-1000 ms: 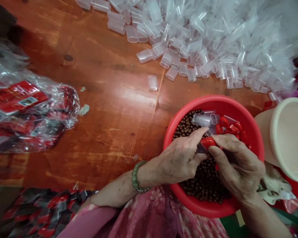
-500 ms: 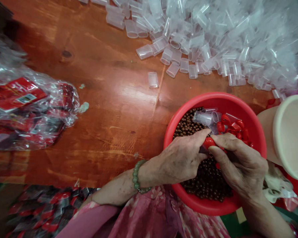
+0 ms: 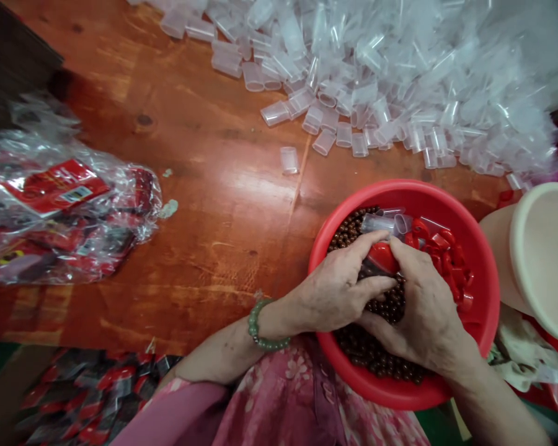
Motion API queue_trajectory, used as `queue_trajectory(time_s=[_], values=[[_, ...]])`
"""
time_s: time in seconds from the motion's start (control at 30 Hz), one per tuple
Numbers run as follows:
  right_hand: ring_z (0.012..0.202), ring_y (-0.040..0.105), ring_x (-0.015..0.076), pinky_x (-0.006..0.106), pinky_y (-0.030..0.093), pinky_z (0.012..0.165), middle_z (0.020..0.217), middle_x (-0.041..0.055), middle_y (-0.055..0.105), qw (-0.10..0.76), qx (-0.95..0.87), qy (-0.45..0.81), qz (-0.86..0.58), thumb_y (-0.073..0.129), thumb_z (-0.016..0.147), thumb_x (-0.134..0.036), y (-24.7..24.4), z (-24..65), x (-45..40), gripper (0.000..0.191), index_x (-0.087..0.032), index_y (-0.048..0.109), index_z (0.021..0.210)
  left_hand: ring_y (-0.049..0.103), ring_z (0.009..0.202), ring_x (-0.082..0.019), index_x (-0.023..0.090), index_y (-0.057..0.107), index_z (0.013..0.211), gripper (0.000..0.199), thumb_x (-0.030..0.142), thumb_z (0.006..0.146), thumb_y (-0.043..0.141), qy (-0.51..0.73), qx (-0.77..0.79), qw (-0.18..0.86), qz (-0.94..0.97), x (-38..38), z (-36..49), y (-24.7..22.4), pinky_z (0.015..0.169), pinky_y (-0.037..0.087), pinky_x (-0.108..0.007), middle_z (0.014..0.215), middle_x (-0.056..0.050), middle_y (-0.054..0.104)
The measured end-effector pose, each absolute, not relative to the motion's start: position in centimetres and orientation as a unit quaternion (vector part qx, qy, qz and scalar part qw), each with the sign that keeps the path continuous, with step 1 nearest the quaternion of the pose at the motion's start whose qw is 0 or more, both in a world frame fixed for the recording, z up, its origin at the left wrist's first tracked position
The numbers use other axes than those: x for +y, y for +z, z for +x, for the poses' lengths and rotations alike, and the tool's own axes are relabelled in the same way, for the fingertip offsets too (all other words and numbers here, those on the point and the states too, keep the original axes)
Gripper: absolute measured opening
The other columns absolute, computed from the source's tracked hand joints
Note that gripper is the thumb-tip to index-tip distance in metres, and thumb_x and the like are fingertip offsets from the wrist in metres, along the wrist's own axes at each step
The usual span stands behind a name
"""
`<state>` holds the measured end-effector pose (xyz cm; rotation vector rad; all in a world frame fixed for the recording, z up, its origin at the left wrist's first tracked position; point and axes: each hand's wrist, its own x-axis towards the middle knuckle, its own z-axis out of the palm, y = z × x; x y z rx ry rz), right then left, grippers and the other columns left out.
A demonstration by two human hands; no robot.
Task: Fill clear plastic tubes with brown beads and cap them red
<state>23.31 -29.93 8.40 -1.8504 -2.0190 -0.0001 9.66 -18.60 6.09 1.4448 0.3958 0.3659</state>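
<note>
Over the red basin (image 3: pixel 320 248), my left hand (image 3: pixel 330 288) grips a small clear plastic container with a red cap (image 3: pixel 383 256) between thumb and forefinger. My right hand (image 3: pixel 423 303) curls round it from the other side, a fingertip against the cap and the thumb lower down. Dark contents show through the container's wall. Beneath the hands lie many brown balls (image 3: pixel 381 365). Farther back in the basin are loose clear tubes (image 3: pixel 376 223) and a heap of red caps (image 3: pixel 449 257).
A large pile of clear tubes (image 3: pixel 344 99) covers the back of the wooden table (image 3: pixel 214 204), with one tube (image 3: pixel 289 160) apart. A plastic bag of red-capped containers (image 3: pixel 74 217) lies left. More capped containers (image 3: pixel 93 396) sit below the table edge. A cream bucket (image 3: pixel 521 260) stands right.
The red-capped container has turned and moved slightly up and left between my fingers. My right hand has shifted left, its thumb now lower. The whole view has shifted a little.
</note>
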Motion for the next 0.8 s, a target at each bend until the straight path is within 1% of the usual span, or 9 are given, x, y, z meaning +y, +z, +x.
queue_trajectory(time_s=[0.07, 0.17, 0.23, 0.3, 0.37, 0.43, 0.57, 0.7, 0.8], values=[[0.101, 0.066, 0.0344, 0.049, 0.056, 0.08, 0.117, 0.0203, 0.066, 0.175, -0.726, -0.055, -0.662, 0.067, 0.084, -0.046, 8.2, 23.2, -29.7, 0.083, -0.012, 0.031, 0.151, 0.067, 0.115, -0.026, 0.013, 0.047, 0.14, 0.052, 0.024, 0.09, 0.057, 0.144, 0.172, 0.752, 0.62, -18.7, 9.7, 6.4, 0.106, 0.052, -0.047, 0.123, -0.012, 0.07], [0.091, 0.066, 0.0307, 0.046, 0.054, 0.078, 0.105, 0.0179, 0.068, 0.191, -0.742, -0.117, -0.631, 0.065, 0.082, -0.04, 7.7, 23.2, -29.6, 0.074, -0.007, 0.039, 0.143, 0.07, 0.1, -0.023, 0.015, 0.051, 0.135, 0.046, 0.025, 0.091, 0.055, 0.141, 0.145, 0.785, 0.585, -19.3, 9.8, 6.7, 0.098, 0.056, -0.044, 0.105, -0.008, 0.073], [0.091, 0.066, 0.0303, 0.045, 0.054, 0.078, 0.103, 0.0187, 0.067, 0.219, -0.745, -0.119, -0.619, 0.063, 0.082, -0.039, 7.5, 23.3, -29.8, 0.069, -0.004, 0.044, 0.138, 0.07, 0.086, -0.021, 0.013, 0.046, 0.14, 0.051, 0.026, 0.091, 0.054, 0.13, 0.153, 0.797, 0.569, -19.9, 9.8, 7.0, 0.09, 0.058, -0.041, 0.091, -0.005, 0.072], [0.094, 0.065, 0.0305, 0.044, 0.054, 0.079, 0.104, 0.0203, 0.067, 0.247, -0.74, -0.119, -0.614, 0.061, 0.082, -0.037, 7.4, 23.4, -30.0, 0.063, -0.002, 0.047, 0.133, 0.067, 0.073, -0.018, 0.011, 0.036, 0.148, 0.062, 0.027, 0.091, 0.055, 0.119, 0.178, 0.804, 0.555, -20.6, 9.9, 7.2, 0.08, 0.059, -0.037, 0.08, -0.002, 0.068], [0.095, 0.065, 0.0301, 0.044, 0.053, 0.08, 0.104, 0.0207, 0.066, 0.262, -0.739, -0.133, -0.607, 0.06, 0.083, -0.033, 7.4, 23.5, -30.2, 0.058, -0.001, 0.049, 0.13, 0.063, 0.067, -0.016, 0.011, 0.031, 0.151, 0.069, 0.028, 0.089, 0.057, 0.133, 0.206, 0.798, 0.551, -21.2, 10.1, 7.4, 0.073, 0.057, -0.033, 0.079, -0.001, 0.064], [0.091, 0.065, 0.0293, 0.043, 0.052, 0.078, 0.101, 0.0199, 0.067, 0.264, -0.745, -0.15, -0.594, 0.059, 0.084, -0.031, 7.4, 23.8, -30.2, 0.055, 0.0, 0.049, 0.128, 0.059, 0.065, -0.014, 0.012, 0.032, 0.15, 0.07, 0.029, 0.088, 0.058, 0.154, 0.22, 0.788, 0.554, -21.7, 10.2, 7.5, 0.066, 0.054, -0.029, 0.08, -0.001, 0.063], [0.087, 0.064, 0.0296, 0.043, 0.051, 0.074, 0.096, 0.0183, 0.066, 0.275, -0.768, -0.161, -0.556, 0.058, 0.084, -0.032, 7.3, 24.4, -30.3, 0.057, 0.0, 0.048, 0.129, 0.054, 0.059, -0.013, 0.014, 0.031, 0.152, 0.071, 0.031, 0.089, 0.057, 0.149, 0.212, 0.79, 0.556, -22.4, 10.2, 7.4, 0.058, 0.048, -0.026, 0.07, 0.002, 0.058], [0.085, 0.063, 0.0306, 0.045, 0.052, 0.071, 0.096, 0.0178, 0.065, 0.283, -0.775, -0.113, -0.554, 0.057, 0.083, -0.03, 7.4, 24.1, -30.6, 0.059, -0.003, 0.045, 0.134, 0.056, 0.063, -0.013, 0.016, 0.032, 0.153, 0.068, 0.031, 0.091, 0.058, 0.142, 0.217, 0.784, 0.564, -22.8, 9.8, 7.1, 0.063, 0.05, -0.025, 0.072, 0.001, 0.059], [0.097, 0.062, 0.0323, 0.047, 0.055, 0.082, 0.111, 0.0216, 0.065, 0.231, -0.797, -0.004, -0.559, 0.061, 0.088, -0.034, 8.3, 23.7, -31.0, 0.065, -0.002, 0.038, 0.141, 0.058, 0.067, -0.011, 0.019, 0.036, 0.151, 0.065, 0.033, 0.092, 0.06, 0.168, 0.237, 0.785, 0.548, -23.0, 8.2, 7.1, 0.066, 0.052, -0.023, 0.08, 0.0, 0.061]])
